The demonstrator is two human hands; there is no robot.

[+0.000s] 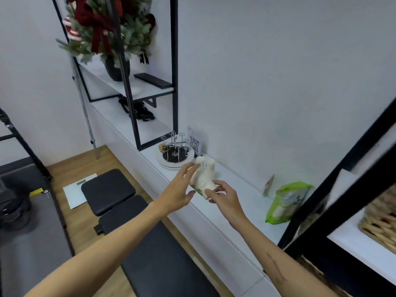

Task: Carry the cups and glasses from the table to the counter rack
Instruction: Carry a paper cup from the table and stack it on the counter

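Note:
A cluster of white cups [204, 177] with a green mark is held low over the white counter [240, 213], too blurred to tell them apart. My right hand [225, 196] grips the cluster's near end with curled fingers. On the left side of the cups lies my left hand [180, 189], its fingers straight and its thumb under their lower edge. Just beyond the cups stands the metal peg rack [174, 150] on a round white plate, its pegs bare.
A QR-code sign [194, 143] leans on the wall behind the rack. A green bag [287, 202] lies on the counter to the right. A black shelf frame [175, 82] rises left of the rack. Below the counter stands a black padded bench [150, 232]. A wicker basket [381, 221] sits at far right.

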